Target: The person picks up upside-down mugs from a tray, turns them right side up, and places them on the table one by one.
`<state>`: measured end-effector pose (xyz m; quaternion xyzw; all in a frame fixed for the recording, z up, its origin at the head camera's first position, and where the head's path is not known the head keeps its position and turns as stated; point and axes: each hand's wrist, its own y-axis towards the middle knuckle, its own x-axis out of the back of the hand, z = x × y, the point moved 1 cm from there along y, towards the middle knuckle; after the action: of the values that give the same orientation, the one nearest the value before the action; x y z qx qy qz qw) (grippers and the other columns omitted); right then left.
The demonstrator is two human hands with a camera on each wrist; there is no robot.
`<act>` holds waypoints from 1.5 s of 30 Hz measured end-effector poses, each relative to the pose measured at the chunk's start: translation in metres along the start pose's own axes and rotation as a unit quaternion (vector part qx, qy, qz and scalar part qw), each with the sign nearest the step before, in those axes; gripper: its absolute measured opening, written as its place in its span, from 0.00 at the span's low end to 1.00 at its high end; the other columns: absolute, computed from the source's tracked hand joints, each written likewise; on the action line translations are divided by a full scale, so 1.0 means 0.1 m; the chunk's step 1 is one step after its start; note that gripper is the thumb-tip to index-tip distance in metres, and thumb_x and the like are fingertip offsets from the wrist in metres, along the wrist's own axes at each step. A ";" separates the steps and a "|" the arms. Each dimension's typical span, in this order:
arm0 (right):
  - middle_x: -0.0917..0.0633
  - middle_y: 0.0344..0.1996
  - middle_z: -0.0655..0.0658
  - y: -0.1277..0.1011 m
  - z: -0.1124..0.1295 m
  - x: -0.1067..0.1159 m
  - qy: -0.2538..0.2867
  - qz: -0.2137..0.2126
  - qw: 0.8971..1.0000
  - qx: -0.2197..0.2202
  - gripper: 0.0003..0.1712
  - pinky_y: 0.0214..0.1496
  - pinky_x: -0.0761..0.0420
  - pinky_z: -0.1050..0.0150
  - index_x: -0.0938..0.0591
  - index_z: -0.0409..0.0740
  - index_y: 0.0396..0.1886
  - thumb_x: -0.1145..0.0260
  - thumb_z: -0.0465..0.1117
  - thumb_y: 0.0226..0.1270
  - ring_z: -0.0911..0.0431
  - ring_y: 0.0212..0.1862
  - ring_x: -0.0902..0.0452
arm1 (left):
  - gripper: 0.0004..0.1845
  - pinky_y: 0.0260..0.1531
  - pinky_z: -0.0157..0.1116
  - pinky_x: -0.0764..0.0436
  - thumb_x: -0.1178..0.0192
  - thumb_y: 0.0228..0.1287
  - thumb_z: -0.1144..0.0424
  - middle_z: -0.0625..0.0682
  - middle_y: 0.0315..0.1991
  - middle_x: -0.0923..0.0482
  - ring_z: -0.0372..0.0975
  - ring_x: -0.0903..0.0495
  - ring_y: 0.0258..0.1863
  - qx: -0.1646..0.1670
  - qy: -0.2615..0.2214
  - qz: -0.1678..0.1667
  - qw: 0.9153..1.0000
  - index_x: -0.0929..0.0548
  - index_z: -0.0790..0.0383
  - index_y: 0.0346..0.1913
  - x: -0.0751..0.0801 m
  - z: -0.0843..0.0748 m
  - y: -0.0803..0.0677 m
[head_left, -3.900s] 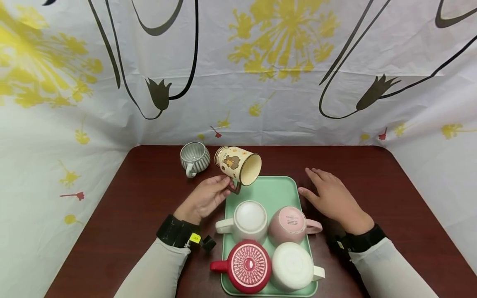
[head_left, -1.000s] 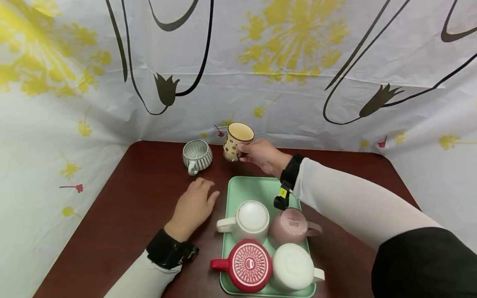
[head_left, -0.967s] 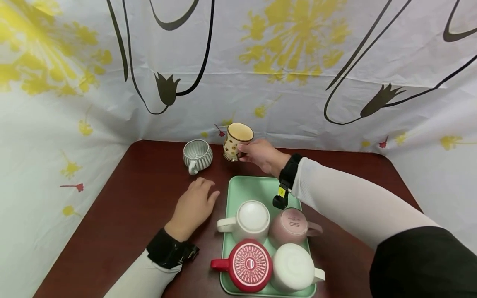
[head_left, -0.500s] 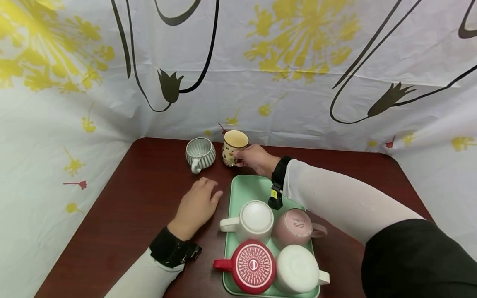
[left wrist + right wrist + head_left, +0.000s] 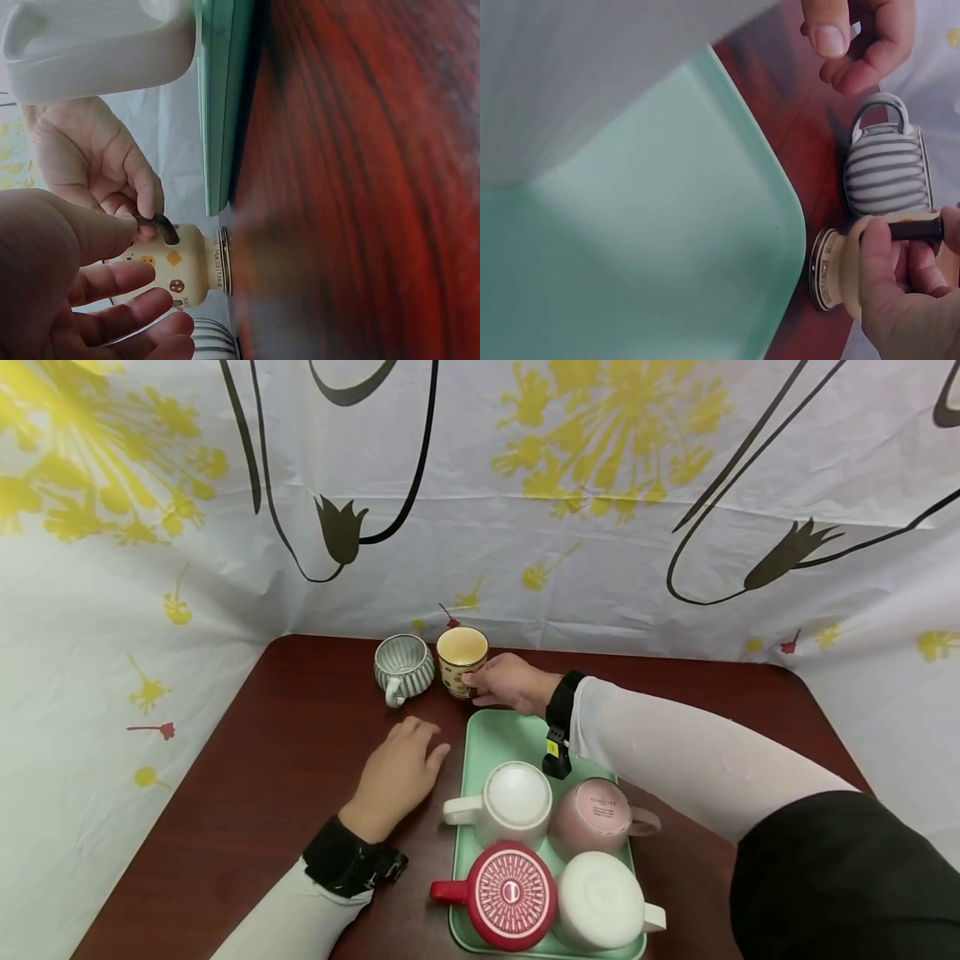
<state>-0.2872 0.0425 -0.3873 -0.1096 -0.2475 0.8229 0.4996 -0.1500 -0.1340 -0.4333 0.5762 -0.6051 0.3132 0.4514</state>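
Cream enamel with brown dots and a dark rim: the small cartoon mug (image 5: 461, 661) now stands upright on the dark red-brown wooden surface (image 5: 285, 777), just beyond the far left corner of the mint-green tray (image 5: 504, 739). About four seconds ago it hung tilted over that corner in the left hand; a second ago it was in the right hand, raised beyond the tray's far edge, and it has since come down to rest on its base. The right hand (image 5: 508, 682) still has its fingers curled round the mug's dark handle (image 5: 159, 227), as both wrist views show, so the mug is set down but not yet let go.

The left hand (image 5: 399, 770) lies flat on the surface just left of the tray, fingers relaxed and lightly spread, holding nothing; it has barely shifted over the last second.

Just left of the cream mug, beyond the tray's far left corner and close enough that I cannot tell whether they touch, stands a grey ribbed cup (image 5: 403, 666), upright, its handle turned toward the person.

On the near half of the tray four mugs sit upside down: a white mug (image 5: 506, 800) at the left, a pink mug (image 5: 598, 816) at the right, a red mug (image 5: 506, 896) with a patterned base nearest the tray's left front corner, and another white mug (image 5: 603, 902) beside it. The far half of the tray is bare green. A white cloth (image 5: 480, 485) printed with yellow flowers hangs behind.
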 end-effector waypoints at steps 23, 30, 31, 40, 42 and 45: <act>0.19 0.58 0.39 -0.23 0.11 0.12 -0.230 0.025 0.971 0.063 0.20 0.65 0.18 0.52 0.19 0.35 0.58 0.38 0.47 0.80 0.43 0.64 0.22 | 0.18 0.49 0.49 0.15 0.37 0.76 0.53 0.57 0.54 0.19 0.48 0.19 0.55 -0.005 -0.001 0.000 1.000 0.16 0.62 0.58 0.00 -0.04 0.04; 0.15 0.56 0.44 -0.53 0.19 0.28 -0.378 -0.004 0.914 0.148 0.22 0.56 0.18 0.55 0.17 0.46 0.59 0.39 0.55 0.79 0.49 0.55 0.17 | 0.19 0.51 0.49 0.15 0.37 0.76 0.53 0.57 0.56 0.20 0.48 0.20 0.56 0.000 -0.001 0.012 1.000 0.17 0.62 0.59 0.00 -0.03 0.03; 0.15 0.56 0.44 -0.58 0.20 0.31 -0.391 -0.014 0.907 0.158 0.22 0.57 0.19 0.54 0.17 0.46 0.59 0.39 0.55 0.79 0.49 0.54 0.18 | 0.19 0.51 0.49 0.15 0.38 0.76 0.53 0.57 0.56 0.20 0.48 0.20 0.56 0.002 -0.002 0.014 1.000 0.17 0.62 0.59 0.01 -0.03 0.03; 0.16 0.60 0.46 -1.10 0.02 0.59 -0.394 -0.060 0.893 0.210 0.23 0.63 0.22 0.48 0.19 0.49 0.63 0.38 0.55 0.78 0.49 0.62 0.21 | 0.19 0.51 0.50 0.15 0.37 0.75 0.53 0.57 0.56 0.20 0.48 0.20 0.57 0.010 -0.003 0.022 1.000 0.17 0.62 0.59 0.01 -0.03 0.00; 0.17 0.61 0.47 -1.21 -0.05 0.66 -0.389 -0.070 0.894 0.211 0.22 0.63 0.22 0.48 0.19 0.51 0.62 0.38 0.56 0.78 0.50 0.62 0.21 | 0.19 0.51 0.50 0.15 0.37 0.75 0.53 0.57 0.56 0.20 0.48 0.20 0.57 0.010 -0.003 0.022 1.000 0.17 0.62 0.60 0.01 -0.02 -0.01; 0.18 0.61 0.47 -1.39 -0.16 0.76 -0.387 -0.084 0.893 0.215 0.22 0.64 0.22 0.47 0.19 0.52 0.62 0.37 0.57 0.78 0.50 0.64 0.22 | 0.19 0.52 0.50 0.15 0.37 0.75 0.53 0.58 0.56 0.20 0.48 0.20 0.57 0.012 -0.003 0.024 1.000 0.17 0.62 0.60 0.02 -0.02 -0.02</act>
<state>-0.2102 0.1658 -0.3239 0.3484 -0.2468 0.7885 0.4427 -0.1478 -0.1335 -0.4314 0.5680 -0.6165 0.3291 0.4347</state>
